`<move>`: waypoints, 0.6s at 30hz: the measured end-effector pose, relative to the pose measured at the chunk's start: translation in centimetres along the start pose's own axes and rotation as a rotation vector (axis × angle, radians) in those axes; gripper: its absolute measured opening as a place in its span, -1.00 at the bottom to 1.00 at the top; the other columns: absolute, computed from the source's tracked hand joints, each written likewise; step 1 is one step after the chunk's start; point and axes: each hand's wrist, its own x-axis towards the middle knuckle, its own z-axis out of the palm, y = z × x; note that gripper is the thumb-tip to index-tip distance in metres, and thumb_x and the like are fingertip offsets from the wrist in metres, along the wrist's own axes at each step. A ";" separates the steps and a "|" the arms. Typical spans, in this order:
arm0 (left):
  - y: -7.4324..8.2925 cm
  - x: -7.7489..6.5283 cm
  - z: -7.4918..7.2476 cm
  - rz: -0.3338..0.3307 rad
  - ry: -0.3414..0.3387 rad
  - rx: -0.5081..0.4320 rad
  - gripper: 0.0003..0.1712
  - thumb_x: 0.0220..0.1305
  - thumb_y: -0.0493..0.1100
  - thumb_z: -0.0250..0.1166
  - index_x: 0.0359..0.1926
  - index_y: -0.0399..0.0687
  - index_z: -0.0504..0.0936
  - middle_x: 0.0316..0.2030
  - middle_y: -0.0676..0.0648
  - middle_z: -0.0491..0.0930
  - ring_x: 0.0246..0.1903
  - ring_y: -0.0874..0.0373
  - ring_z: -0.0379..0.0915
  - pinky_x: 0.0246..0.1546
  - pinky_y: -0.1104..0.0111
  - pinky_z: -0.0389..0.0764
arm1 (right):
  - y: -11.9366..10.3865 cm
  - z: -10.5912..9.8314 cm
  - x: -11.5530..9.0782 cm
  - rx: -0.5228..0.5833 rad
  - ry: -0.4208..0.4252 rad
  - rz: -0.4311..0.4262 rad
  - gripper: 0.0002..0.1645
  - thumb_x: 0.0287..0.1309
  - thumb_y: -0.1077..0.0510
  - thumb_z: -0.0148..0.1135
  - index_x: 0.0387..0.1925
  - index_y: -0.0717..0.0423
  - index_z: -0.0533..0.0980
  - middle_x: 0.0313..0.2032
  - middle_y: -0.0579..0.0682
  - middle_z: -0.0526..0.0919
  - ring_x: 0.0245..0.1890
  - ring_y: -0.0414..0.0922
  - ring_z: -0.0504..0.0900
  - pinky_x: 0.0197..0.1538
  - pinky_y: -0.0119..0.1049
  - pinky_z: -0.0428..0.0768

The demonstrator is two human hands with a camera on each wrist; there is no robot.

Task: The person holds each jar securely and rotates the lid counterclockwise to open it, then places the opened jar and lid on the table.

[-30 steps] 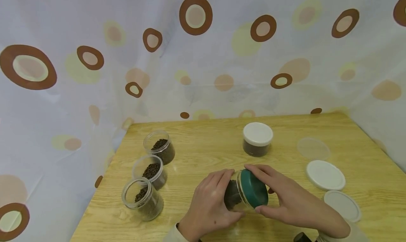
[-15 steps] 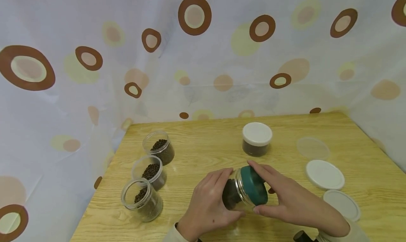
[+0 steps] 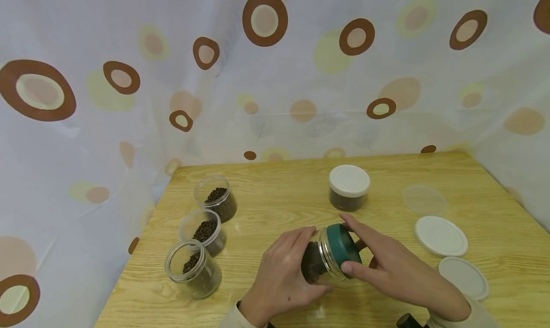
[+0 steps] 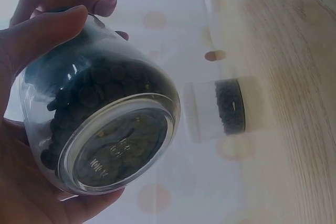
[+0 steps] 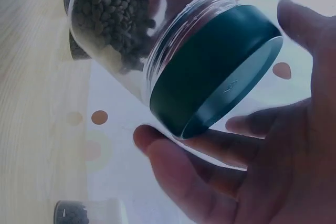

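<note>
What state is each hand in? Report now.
Left hand: closed, holding the clear jar.
Right hand: at the green lid; whether it grips cannot be told.

2 beige sleeves point(image 3: 467, 318), black right-wrist attachment point(image 3: 408, 321)

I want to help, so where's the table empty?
The widest bare table lies between the open jars and white-lidded jar. There's less right of the loose lids. It's crowded among those jars, those lids, and at front middle, where left hand and right hand surround the green-lidded jar.
</note>
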 end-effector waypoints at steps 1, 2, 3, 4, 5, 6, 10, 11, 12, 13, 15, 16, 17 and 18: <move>0.0 0.0 0.0 -0.001 -0.002 -0.001 0.11 -0.33 0.27 0.64 0.29 -0.03 0.44 0.10 0.01 0.62 0.05 0.15 0.60 -0.02 0.28 0.69 | 0.1 0.0 0.0 0.009 0.003 0.010 -0.16 0.34 -0.10 0.20 0.53 -0.21 0.08 0.24 0.06 0.52 -0.13 -0.34 0.60 -0.40 -0.47 0.56; 0.0 0.0 0.0 -0.001 -0.005 -0.003 0.11 -0.32 0.27 0.63 0.29 -0.04 0.44 0.10 0.01 0.61 0.05 0.15 0.60 -0.02 0.28 0.69 | 0.1 0.0 0.1 0.022 0.003 0.024 -0.20 0.36 -0.10 0.17 0.52 -0.19 0.10 0.21 0.03 0.54 -0.12 -0.33 0.61 -0.38 -0.47 0.56; 0.0 0.0 0.0 -0.002 -0.008 -0.003 0.11 -0.32 0.27 0.63 0.29 -0.05 0.44 0.10 0.00 0.61 0.05 0.15 0.60 -0.02 0.27 0.69 | 0.2 0.0 0.1 0.034 0.001 0.030 -0.24 0.38 -0.08 0.15 0.51 -0.17 0.12 0.21 0.03 0.54 -0.11 -0.31 0.62 -0.37 -0.46 0.57; 0.0 0.0 0.0 -0.002 -0.010 -0.001 0.11 -0.32 0.28 0.63 0.29 -0.05 0.44 0.10 0.00 0.61 0.05 0.15 0.60 -0.02 0.27 0.69 | 0.3 0.0 0.2 0.039 -0.001 0.032 -0.27 0.40 -0.07 0.12 0.50 -0.16 0.14 0.20 0.03 0.55 -0.10 -0.30 0.63 -0.35 -0.45 0.57; 0.0 0.0 0.0 -0.003 -0.012 0.000 0.11 -0.32 0.28 0.63 0.29 -0.05 0.44 0.10 0.00 0.61 0.05 0.15 0.60 -0.01 0.27 0.69 | 0.3 0.0 0.3 0.039 -0.003 0.035 -0.31 0.42 -0.06 0.09 0.49 -0.14 0.16 0.19 0.03 0.56 -0.11 -0.30 0.63 -0.34 -0.44 0.57; 0.0 -0.1 0.0 -0.003 -0.013 0.003 0.11 -0.32 0.28 0.63 0.29 -0.05 0.44 0.10 0.00 0.61 0.05 0.15 0.59 -0.01 0.27 0.69 | 0.3 0.0 0.3 0.038 0.001 0.042 -0.33 0.43 -0.06 0.07 0.49 -0.15 0.18 0.18 0.01 0.57 -0.12 -0.30 0.63 -0.34 -0.44 0.57; 0.1 -0.1 0.1 0.002 -0.015 0.016 0.12 -0.31 0.30 0.62 0.30 -0.02 0.43 0.10 0.00 0.61 0.06 0.15 0.59 -0.01 0.27 0.68 | 0.3 -0.1 0.5 0.015 0.007 0.077 -0.31 0.40 -0.12 0.11 0.47 -0.13 0.22 0.04 -0.06 0.62 -0.28 -0.40 0.56 -0.42 -0.44 0.51; 0.1 -0.1 0.1 0.004 -0.015 0.020 0.12 -0.31 0.30 0.62 0.30 -0.02 0.43 0.10 0.01 0.61 0.06 0.15 0.59 -0.01 0.27 0.68 | 0.2 -0.1 0.5 0.007 0.007 0.087 -0.29 0.37 -0.14 0.13 0.47 -0.14 0.22 -0.01 -0.09 0.62 -0.31 -0.42 0.53 -0.44 -0.44 0.50; 0.0 -0.1 0.1 0.006 -0.015 0.023 0.12 -0.32 0.30 0.62 0.29 -0.02 0.43 0.10 0.01 0.61 0.06 0.15 0.59 -0.01 0.27 0.68 | 0.2 -0.1 0.4 -0.001 0.011 0.084 -0.27 0.34 -0.16 0.17 0.46 -0.15 0.23 -0.04 -0.12 0.61 -0.33 -0.43 0.50 -0.44 -0.44 0.50; 0.0 -0.1 0.1 0.008 -0.014 0.027 0.12 -0.32 0.30 0.62 0.29 -0.02 0.44 0.10 0.01 0.61 0.06 0.15 0.59 -0.01 0.28 0.68 | 0.1 -0.1 0.4 -0.013 0.013 0.072 -0.25 0.31 -0.17 0.20 0.45 -0.16 0.24 -0.04 -0.12 0.60 -0.33 -0.43 0.49 -0.43 -0.45 0.50; 0.0 -0.1 0.1 0.011 -0.015 0.031 0.11 -0.32 0.30 0.62 0.29 -0.03 0.44 0.10 0.00 0.61 0.05 0.15 0.59 0.00 0.28 0.68 | 0.1 -0.1 0.3 -0.050 0.025 0.019 -0.21 0.26 -0.19 0.26 0.44 -0.20 0.23 0.03 -0.12 0.59 -0.25 -0.40 0.53 -0.36 -0.45 0.55; 0.0 -0.1 0.1 0.011 -0.015 0.032 0.11 -0.32 0.30 0.62 0.28 -0.03 0.44 0.09 0.00 0.61 0.05 0.15 0.59 0.00 0.28 0.68 | 0.1 -0.1 0.3 -0.082 0.036 -0.027 -0.19 0.23 -0.20 0.29 0.44 -0.23 0.23 0.10 -0.12 0.56 -0.17 -0.37 0.55 -0.30 -0.43 0.58; -0.1 -0.1 0.1 0.012 -0.014 0.031 0.11 -0.32 0.29 0.62 0.28 -0.04 0.44 0.09 0.00 0.62 0.05 0.15 0.59 0.00 0.28 0.68 | 0.1 -0.1 0.2 -0.118 0.048 -0.078 -0.16 0.20 -0.18 0.33 0.45 -0.25 0.23 0.16 -0.13 0.53 -0.09 -0.33 0.56 -0.23 -0.40 0.61; -0.1 -0.1 0.1 0.015 -0.012 0.029 0.11 -0.32 0.29 0.62 0.28 -0.04 0.45 0.09 0.00 0.62 0.05 0.15 0.60 -0.01 0.29 0.68 | 0.1 -0.1 0.2 -0.146 0.055 -0.128 -0.14 0.18 -0.16 0.36 0.46 -0.27 0.22 0.23 -0.13 0.49 -0.01 -0.29 0.56 -0.15 -0.37 0.63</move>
